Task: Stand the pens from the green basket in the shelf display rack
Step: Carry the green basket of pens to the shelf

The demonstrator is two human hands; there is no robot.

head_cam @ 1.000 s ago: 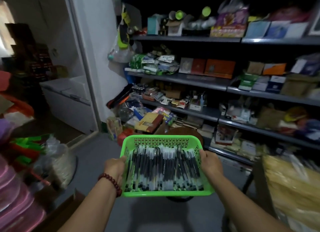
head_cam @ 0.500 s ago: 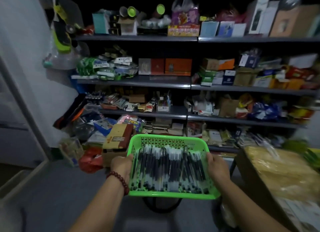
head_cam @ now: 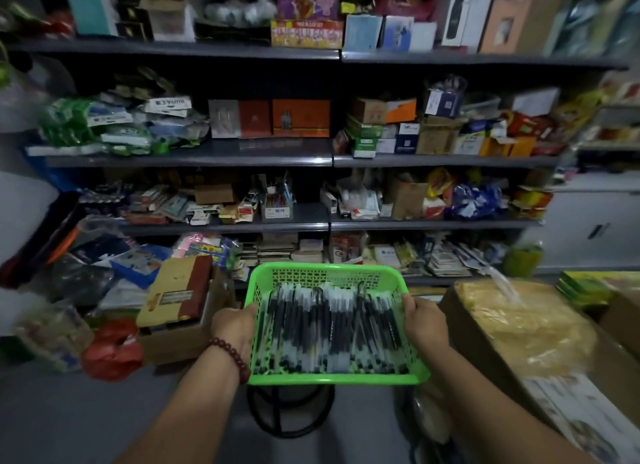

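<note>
A person's view looking down at their own two bare forearms, which reach forward in a dim stockroom. Between the hands is a green basket (head_cam: 332,379) of plastic lattice, held level at about waist height. The left hand (head_cam: 232,328), with a dark red bead bracelet (head_cam: 230,354) at the wrist, grips the basket's left wall. The right hand (head_cam: 424,325) grips the right wall. On each hand the thumb hooks over the rim. The other fingers curl under the side, mostly out of sight.

The pens (head_cam: 329,328) lie flat inside the basket, packed side by side in a dense layer, dark barrels with clear caps. None has been taken out.

Compared with a second ago, the grip and the basket's load look the same, but the view has swung right and come nearer. The white wall and doorway at the left are gone, and grey metal shelves (head_cam: 194,155) crowded with boxes and packets now fill the width of the frame. On the third shelf down, above and just left of the basket, stands a small display box (head_cam: 277,205) with a few pens upright in it, well apart from the basket.

A black round stool frame (head_cam: 291,415) is on the floor directly below the basket. I cannot tell whether the two touch. A plastic-wrapped carton (head_cam: 512,325) sits to the right, and a red bag (head_cam: 112,349) lies on the floor to the left.
</note>
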